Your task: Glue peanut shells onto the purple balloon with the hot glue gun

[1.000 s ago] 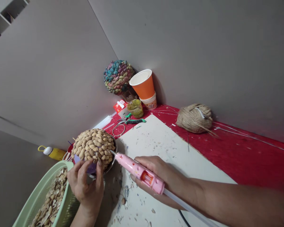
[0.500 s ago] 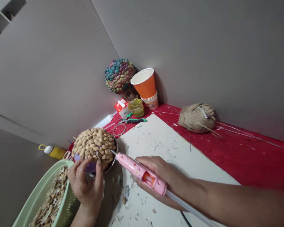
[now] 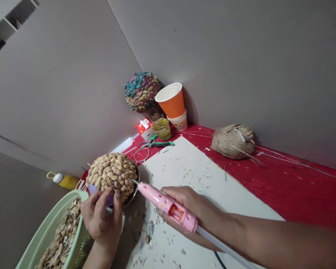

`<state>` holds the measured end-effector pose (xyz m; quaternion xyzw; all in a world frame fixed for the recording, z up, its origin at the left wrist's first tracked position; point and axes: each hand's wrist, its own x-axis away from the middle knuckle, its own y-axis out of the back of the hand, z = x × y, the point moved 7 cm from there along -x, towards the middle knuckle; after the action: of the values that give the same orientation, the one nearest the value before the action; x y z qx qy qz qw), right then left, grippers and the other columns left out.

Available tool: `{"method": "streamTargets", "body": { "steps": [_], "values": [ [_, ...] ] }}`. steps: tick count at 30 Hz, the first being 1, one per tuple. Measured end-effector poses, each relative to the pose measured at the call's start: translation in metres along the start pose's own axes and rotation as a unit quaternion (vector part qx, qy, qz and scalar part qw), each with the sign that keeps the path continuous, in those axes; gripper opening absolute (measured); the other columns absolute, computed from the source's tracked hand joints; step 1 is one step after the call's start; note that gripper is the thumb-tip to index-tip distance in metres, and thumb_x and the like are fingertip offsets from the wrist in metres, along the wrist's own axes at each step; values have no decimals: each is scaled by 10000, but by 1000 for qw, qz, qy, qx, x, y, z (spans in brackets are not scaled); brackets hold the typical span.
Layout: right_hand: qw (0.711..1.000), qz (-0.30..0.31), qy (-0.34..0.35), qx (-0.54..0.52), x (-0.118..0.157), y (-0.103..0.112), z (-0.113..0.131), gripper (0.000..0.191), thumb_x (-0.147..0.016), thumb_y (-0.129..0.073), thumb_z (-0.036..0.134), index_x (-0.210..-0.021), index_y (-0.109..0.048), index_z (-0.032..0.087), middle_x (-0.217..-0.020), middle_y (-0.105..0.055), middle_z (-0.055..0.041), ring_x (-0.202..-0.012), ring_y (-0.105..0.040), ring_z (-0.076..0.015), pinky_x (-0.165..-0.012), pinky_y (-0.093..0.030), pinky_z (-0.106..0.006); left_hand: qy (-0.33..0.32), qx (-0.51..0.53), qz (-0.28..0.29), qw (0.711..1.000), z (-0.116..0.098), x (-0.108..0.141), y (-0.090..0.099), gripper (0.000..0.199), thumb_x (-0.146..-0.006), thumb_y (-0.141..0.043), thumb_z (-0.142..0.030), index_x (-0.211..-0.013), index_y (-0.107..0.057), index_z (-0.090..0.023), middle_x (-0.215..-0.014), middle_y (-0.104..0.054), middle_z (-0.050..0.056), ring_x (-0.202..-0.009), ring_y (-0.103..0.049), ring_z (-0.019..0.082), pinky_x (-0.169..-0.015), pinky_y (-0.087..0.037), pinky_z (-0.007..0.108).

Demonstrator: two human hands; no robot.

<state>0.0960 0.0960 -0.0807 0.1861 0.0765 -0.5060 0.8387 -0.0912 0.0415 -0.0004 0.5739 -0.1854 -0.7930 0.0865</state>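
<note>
A dome covered in peanut shells [image 3: 112, 170] rests in a metal bowl [image 3: 138, 173], with a purple patch of its base bare at the lower left. My left hand [image 3: 102, 215] is closed in a pinch at the dome's lower front, thumb and forefinger on a peanut shell [image 3: 117, 185] against the surface. My right hand [image 3: 184, 203] is wrapped round a pink hot glue gun [image 3: 165, 203], its metal nozzle pointing left and close to the dome's right side. A clear glue stick [image 3: 224, 244] sticks out of the gun's back end.
At the left stands a green basket [image 3: 82, 224] of peanut shells. A white board [image 3: 196, 175] with scraps lies on red cloth [image 3: 296, 179]. Behind are pliers [image 3: 162, 144], an orange cup [image 3: 173, 106], a coloured shell ball [image 3: 141, 91], a twine ball [image 3: 232, 141] and a yellow bottle [image 3: 67, 181].
My left fingers have shifted slightly at the dome's front, and more of the darker shell shows above them. The glue gun stays almost in place. The whole view has moved a little.
</note>
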Motion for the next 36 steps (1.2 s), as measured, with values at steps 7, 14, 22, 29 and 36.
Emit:
{"method": "streamTargets", "body": {
  "steps": [7, 14, 22, 29, 36],
  "values": [
    [1000, -1, 12, -14, 0, 0, 1, 282, -746, -551, 145, -636, -298, 207, -605, -336, 68, -555, -293, -77, -461, -220, -207, 18, 28, -49, 998, 5, 1, 13, 300, -722, -738, -64, -985, -693, -200, -868, -660, 49, -758, -603, 171, -723, -496, 336],
    [999, 2, -26, -27, -1, 3, 4, 246, -777, -550, 187, -645, -344, 204, -613, -356, 57, -552, -303, -83, -476, -264, -207, 102, 257, -9, 961, -26, 2, 19, 243, -793, -622, -33, -954, -663, -210, -788, -669, 12, -718, -625, 168, -667, -518, 328],
    [993, -26, -65, -92, 0, 8, -4, 226, -842, -556, 280, -687, -413, 201, -639, -387, 51, -569, -343, -94, -502, -322, -209, 10, 438, 243, 865, -89, 18, -11, 247, -816, -543, -9, -993, -601, -170, -715, -698, 48, -607, -596, 146, -568, -471, 274],
    [981, -56, -150, -106, 1, 15, -26, 213, -867, -595, 369, -784, -530, 183, -604, -478, 44, -533, -435, -101, -492, -356, -209, -3, 479, 299, 826, -91, 31, -20, 299, -829, -555, -1, -1074, -579, -169, -810, -728, 76, -675, -626, 157, -625, -493, 281],
    [972, -60, -175, -145, 5, 10, -35, 219, -868, -609, 389, -861, -590, 171, -570, -533, 43, -477, -422, -83, -446, -334, -188, -98, 392, 249, 880, -85, 38, -12, 294, -830, -563, -36, -1105, -557, -142, -821, -736, 88, -630, -595, 169, -570, -452, 299]
  ]
}}
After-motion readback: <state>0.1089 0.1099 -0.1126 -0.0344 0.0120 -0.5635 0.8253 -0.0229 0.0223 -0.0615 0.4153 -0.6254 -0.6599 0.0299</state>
